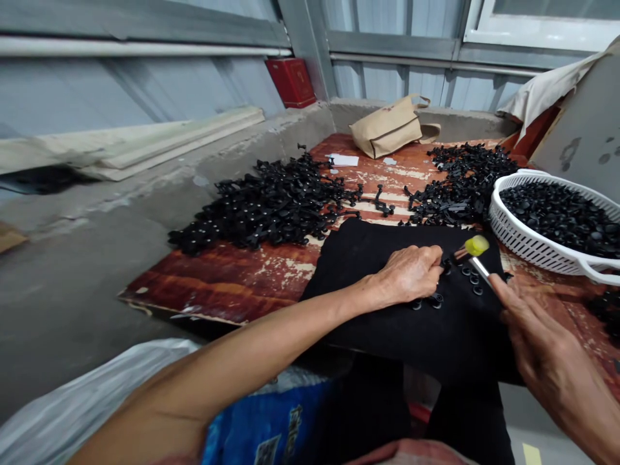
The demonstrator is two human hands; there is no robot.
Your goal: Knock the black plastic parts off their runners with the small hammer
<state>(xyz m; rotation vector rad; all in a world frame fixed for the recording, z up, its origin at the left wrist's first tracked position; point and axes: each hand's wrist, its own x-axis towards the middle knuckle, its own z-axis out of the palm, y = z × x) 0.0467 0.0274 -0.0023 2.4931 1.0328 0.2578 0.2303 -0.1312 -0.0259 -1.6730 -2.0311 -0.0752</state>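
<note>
My right hand [545,349] grips a small mallet [477,245] by its handle. The mallet has a translucent yellow face and a shiny metal shaft, and its head is over the black cloth pad [368,258]. My left hand [414,274] is closed in a pinch on a small black part [446,265], just left of the mallet head; the fingers hide most of it. Several black rings [477,290] lie on the pad to the right of the left hand. More small black pieces [436,299] rest just below its fingers.
A large heap of black parts [271,203] spreads over the left of the worn red-brown board [217,281]. Another heap [467,181] lies behind the pad. At right stands a white basket [537,248] full of black discs. A beige bag [387,127] sits at the back.
</note>
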